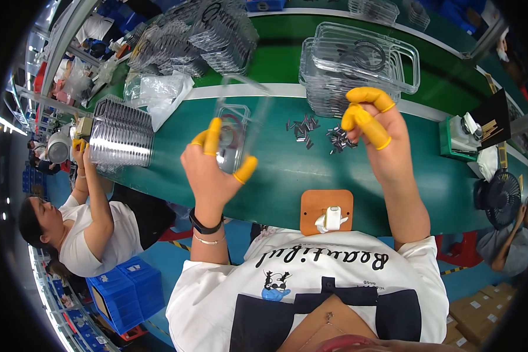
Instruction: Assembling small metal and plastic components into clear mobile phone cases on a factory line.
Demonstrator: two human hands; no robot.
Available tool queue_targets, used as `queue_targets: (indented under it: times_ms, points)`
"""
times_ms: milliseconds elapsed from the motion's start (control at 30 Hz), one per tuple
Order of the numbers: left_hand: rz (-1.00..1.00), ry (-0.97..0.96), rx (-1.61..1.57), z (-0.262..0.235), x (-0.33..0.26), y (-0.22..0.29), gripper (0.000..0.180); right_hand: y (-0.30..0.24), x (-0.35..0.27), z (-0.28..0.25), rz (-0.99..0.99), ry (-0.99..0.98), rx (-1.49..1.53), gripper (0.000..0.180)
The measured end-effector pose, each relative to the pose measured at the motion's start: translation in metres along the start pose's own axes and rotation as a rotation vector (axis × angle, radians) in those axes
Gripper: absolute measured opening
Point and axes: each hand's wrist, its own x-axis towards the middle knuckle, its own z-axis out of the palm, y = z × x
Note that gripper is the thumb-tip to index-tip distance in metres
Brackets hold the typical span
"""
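My left hand (208,170), with yellow finger cots on thumb and fingers, spans a clear plastic blister shell (256,117) that stands tilted and smeared by motion. Thumb and fingertips seem to grip its edges. Behind and below it on the green table lies a clear blister tray (238,111) with a reddish coiled piece inside, partly covered by my fingers. My right hand (384,132), also in yellow cots, is raised with fingers curled together; whatever they hold is hidden. Just beside it lie two loose piles of small dark cylindrical pieces (302,130).
Clear trays with black coils are stacked (358,61) at the back. More clear stacks (121,132) stand left, near a co-worker (94,229). An orange plate with a white fixture (332,218) sits at the near edge. A green box (459,138) and black fan (501,196) stand right.
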Motion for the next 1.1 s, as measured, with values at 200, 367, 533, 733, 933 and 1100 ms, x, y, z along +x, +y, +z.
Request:
queue_targets:
  times_ms: [200, 367, 533, 733, 933, 1100]
  points:
    - [-0.379, -0.235, 0.343, 0.027, -0.009, -0.027, 0.073, -0.008, -0.010, 0.009, -0.193, -0.117, 0.075, 0.019]
    - [-0.436, -0.281, 0.371, 0.034, -0.014, -0.021, 0.069, -0.008, -0.012, 0.006, -0.235, -0.074, 0.036, 0.019]
    - [-0.478, -0.303, 0.400, 0.035, -0.016, -0.020, 0.069, -0.008, -0.012, 0.009, -0.212, -0.097, 0.048, 0.019]
    - [-0.453, -0.271, 0.399, 0.041, -0.019, -0.025, 0.064, -0.005, -0.012, 0.010, -0.211, -0.077, 0.038, 0.019]
    - [-0.434, -0.238, 0.399, 0.043, -0.021, -0.027, 0.057, -0.001, -0.012, 0.011, -0.249, -0.088, 0.071, 0.018]
    - [-0.429, -0.264, 0.432, 0.042, -0.021, -0.025, 0.056, 0.002, -0.011, 0.015, -0.197, -0.085, -0.054, 0.017]
